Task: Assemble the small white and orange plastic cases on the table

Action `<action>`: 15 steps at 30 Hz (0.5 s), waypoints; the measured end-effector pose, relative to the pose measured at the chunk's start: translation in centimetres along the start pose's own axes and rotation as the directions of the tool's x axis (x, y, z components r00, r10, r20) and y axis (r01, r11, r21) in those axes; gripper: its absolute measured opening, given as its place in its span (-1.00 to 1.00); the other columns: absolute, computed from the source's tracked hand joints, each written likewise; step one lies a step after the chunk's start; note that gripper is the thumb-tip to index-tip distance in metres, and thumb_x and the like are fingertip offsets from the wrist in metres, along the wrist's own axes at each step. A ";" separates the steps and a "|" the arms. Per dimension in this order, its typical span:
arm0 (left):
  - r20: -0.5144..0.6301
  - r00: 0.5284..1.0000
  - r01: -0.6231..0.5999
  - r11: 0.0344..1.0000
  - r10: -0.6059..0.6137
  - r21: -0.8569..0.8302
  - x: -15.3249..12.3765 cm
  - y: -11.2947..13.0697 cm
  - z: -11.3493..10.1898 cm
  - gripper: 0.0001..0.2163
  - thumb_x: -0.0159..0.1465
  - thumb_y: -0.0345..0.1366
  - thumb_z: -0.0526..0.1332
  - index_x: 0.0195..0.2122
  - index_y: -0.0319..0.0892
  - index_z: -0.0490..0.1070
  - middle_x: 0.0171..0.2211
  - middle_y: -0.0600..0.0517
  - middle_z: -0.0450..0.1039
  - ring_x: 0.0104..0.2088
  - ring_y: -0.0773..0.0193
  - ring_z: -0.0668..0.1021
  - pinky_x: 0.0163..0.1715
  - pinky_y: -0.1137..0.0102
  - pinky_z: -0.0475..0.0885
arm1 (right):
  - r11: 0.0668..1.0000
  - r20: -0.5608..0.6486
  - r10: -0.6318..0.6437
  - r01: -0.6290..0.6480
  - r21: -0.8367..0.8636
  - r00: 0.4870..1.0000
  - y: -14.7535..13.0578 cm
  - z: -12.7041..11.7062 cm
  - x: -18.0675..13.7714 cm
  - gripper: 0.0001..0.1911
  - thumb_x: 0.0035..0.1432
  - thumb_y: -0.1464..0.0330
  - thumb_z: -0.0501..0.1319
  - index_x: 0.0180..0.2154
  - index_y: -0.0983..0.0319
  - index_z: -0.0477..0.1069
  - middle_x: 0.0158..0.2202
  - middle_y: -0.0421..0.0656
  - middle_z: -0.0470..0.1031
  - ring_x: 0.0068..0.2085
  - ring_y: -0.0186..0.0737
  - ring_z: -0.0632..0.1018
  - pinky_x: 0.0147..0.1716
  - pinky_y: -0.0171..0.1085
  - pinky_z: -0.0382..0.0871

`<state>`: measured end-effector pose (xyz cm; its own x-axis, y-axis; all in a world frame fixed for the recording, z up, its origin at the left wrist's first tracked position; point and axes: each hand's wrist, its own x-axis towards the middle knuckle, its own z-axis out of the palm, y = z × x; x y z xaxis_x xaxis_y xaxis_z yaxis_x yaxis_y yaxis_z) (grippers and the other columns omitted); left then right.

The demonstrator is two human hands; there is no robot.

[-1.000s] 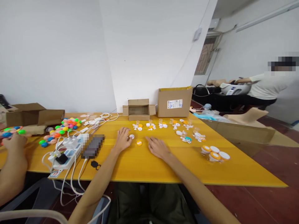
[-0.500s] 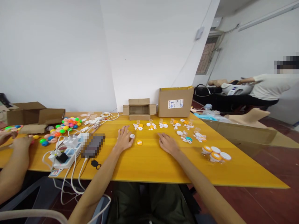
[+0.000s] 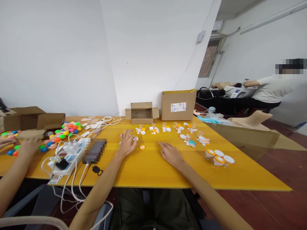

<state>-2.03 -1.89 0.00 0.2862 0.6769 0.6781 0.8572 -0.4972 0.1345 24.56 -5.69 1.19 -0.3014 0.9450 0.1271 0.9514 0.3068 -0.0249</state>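
Note:
My left hand point(image 3: 127, 144) is over the table with fingers curled. A small white round cap point(image 3: 136, 139) sits tilted between its thumb and fingertips. Just right of that hand, an orange lid point(image 3: 142, 147) with a white mark lies flat on the wood. My right hand point(image 3: 169, 154) rests low over the table, fingers stretched out to the left and holding nothing. Beyond both hands, a row of clear little cups, lids and white dotted pieces point(image 3: 154, 130) is spread in small groups. A teal ring point(image 3: 192, 143) lies in a group farther right.
Jars with orange and white lids point(image 3: 219, 159) stand together at the right. Behind are an open small carton point(image 3: 142, 120) and a closed box point(image 3: 178, 108). On the left are a power strip point(image 3: 68, 161), cables, a phone point(image 3: 95, 151), colourful balls point(image 3: 72, 126) and another person's hands point(image 3: 30, 147).
The view has shifted slightly. The white cap at my left hand has tilted, and my right hand has moved a little left. The other person's hand has moved among the balls.

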 end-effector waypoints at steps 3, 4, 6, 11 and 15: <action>-0.022 0.999 0.028 0.997 -0.029 -0.066 0.1 0.4 -0.2 -0.83 0.35 -0.26 0.08 -0.26 -0.07 0.48 0.13 -0.13 0.38 0.19 -0.04 0.30 0.08 0.02 0.28 | 0.999 0.021 -0.025 0.024 0.035 0.999 -1.1 -0.3 -0.3 -0.48 0.28 0.47 -0.02 0.25 0.20 0.28 0.16 0.04 0.46 0.11 -0.06 0.51 -0.03 -0.21 0.40; -0.023 0.999 0.036 0.996 -0.038 -0.084 0.2 0.5 -0.3 -0.81 0.36 -0.26 0.07 -0.26 -0.07 0.48 0.13 -0.12 0.38 0.18 -0.03 0.31 0.07 0.03 0.28 | 0.998 0.027 -0.036 0.034 0.049 0.999 -1.5 -0.4 -0.3 -0.48 0.28 0.47 -0.02 0.24 0.20 0.29 0.16 0.04 0.46 0.12 -0.07 0.51 -0.02 -0.20 0.40; -0.020 0.998 0.052 0.992 -0.055 -0.112 0.3 0.7 -0.3 -0.79 0.38 -0.27 0.05 -0.28 -0.07 0.48 0.13 -0.11 0.38 0.16 -0.01 0.31 0.06 0.04 0.29 | 0.995 0.030 -0.056 0.053 0.079 0.998 -2.4 -0.6 -0.1 -0.50 0.29 0.48 -0.03 0.21 0.19 0.32 0.16 0.02 0.46 0.11 -0.08 0.51 0.00 -0.20 0.39; -0.013 0.994 0.104 0.982 -0.107 -0.158 0.5 1.1 -0.4 -0.73 0.40 -0.29 0.00 -0.35 -0.09 0.47 0.13 -0.07 0.39 0.11 0.01 0.33 0.03 0.07 0.32 | 0.980 -0.023 -0.073 0.076 0.186 0.997 -4.3 -0.4 1.0 -0.50 0.31 0.46 -0.03 0.23 0.17 0.29 0.17 0.00 0.45 0.09 -0.09 0.52 0.01 -0.20 0.38; -0.011 0.990 0.138 0.970 -0.143 -0.199 0.6 1.2 -0.6 -0.70 0.41 -0.29 -0.02 -0.36 -0.09 0.48 0.13 -0.06 0.40 0.09 0.02 0.34 0.03 0.07 0.32 | 0.938 -0.122 -0.035 0.075 0.338 0.992 -5.1 0.5 2.3 -0.55 0.31 0.46 0.00 0.19 0.20 0.34 0.13 0.00 0.46 0.05 -0.10 0.53 0.04 -0.18 0.39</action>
<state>-1.10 -2.39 0.93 0.1561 0.7349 0.6600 0.7856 -0.4974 0.3680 19.03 -5.02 1.07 -0.3245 0.9128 0.2481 0.8490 0.3967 -0.3492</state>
